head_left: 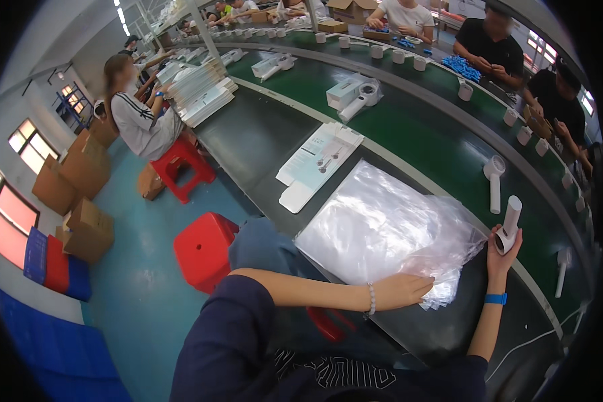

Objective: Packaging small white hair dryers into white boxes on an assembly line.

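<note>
Reaching sideways, the left hand (403, 292) lies half-curled on the plastic bags (368, 228) at their five o'clock, pinching or not I cannot tell; the right hand (505, 256), upright at their three o'clock, grips a white gadget (512, 214).

Daylight from windows (10, 209) on the left and a row of ceiling tubes (122, 19) lit a moderately bright hall. The strongest glare fell on clear bags (362, 228), whose creases broke into white streaks and washed-out patches. The dark counter (244, 147) gave back a dull sheen, and a pale reflection spread across the floor (141, 268). Some panes burned nearly white. A navy sleeve (221, 328) sank into shade near the lower edge, its folds hard to read. Fisheye distortion curved the green belt (425, 137) into an arc, and blackness closed in around the rim. Nearby detail held fairly sharp; distant workers (244, 8) at the top turned soft.
</note>
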Demonstrator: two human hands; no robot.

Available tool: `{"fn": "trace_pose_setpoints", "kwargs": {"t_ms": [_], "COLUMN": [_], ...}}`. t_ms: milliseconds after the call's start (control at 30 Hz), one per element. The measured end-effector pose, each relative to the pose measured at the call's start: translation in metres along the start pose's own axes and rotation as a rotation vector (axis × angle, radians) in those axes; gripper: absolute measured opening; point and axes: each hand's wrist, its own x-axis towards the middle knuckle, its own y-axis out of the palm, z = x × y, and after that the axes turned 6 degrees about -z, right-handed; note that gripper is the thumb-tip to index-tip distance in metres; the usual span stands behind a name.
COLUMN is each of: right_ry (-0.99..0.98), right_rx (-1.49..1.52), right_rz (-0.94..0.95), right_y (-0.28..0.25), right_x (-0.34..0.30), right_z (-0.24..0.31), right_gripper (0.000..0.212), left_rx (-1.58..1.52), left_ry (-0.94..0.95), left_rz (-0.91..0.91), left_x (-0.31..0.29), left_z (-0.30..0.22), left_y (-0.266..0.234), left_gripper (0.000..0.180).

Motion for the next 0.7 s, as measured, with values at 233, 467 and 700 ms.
{"fn": "trace_pose_setpoints", "kwargs": {"t_ms": [233,467,700], "right_ry": [-0.009,-0.004,0.094], "right_rx": [-0.026,-0.014,0.015], "right_rz": [0.027,0.022,0.092], "right_y": [-0.002,-0.003,0.0], "right_x": [0.003,0.0,-0.003], "right_z": [0.001,0.002,0.004], "right_gripper": [0.045,0.046,0.048], "left_rx": [0.082,-0.01,-0.328], "left_ry": [-0.119,-0.161,-0.287], "left_rz": [0.013,0.029,-0.047], "left_x": [0.004,0.02,0.028], "left_z": [0.0,0.004,0.008], "left_y": [-0.015,-0.025,-0.025], "left_gripper": [0.045,0.019,0.016]}}
